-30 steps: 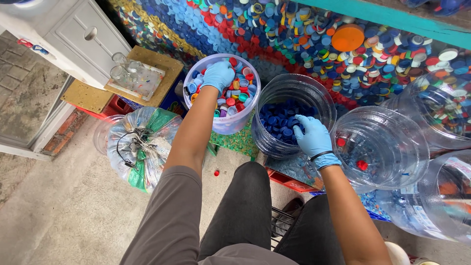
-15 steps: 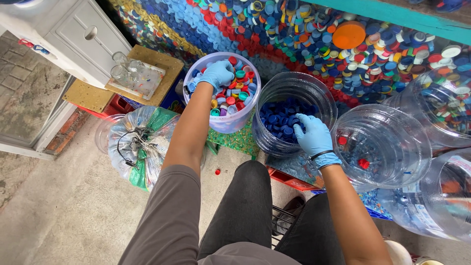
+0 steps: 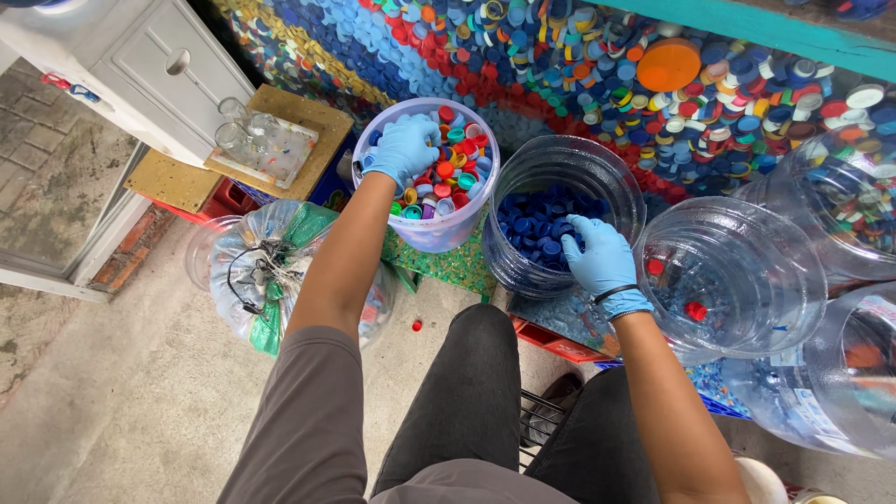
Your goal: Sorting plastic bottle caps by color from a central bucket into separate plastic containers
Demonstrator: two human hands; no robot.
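Bare concrete floor [image 3: 121,392] lies open at left. Ahead, the white bucket of mixed caps [image 3: 373,131], clear tub of blue caps [image 3: 611,182] and clear jug [image 3: 775,271] crowd together, touching.

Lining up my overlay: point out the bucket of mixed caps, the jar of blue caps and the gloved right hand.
bucket of mixed caps [image 3: 427,241]: head view, white front wall.
jar of blue caps [image 3: 523,273]: head view, clear front wall.
right hand [image 3: 602,259]: head view, back of glove.
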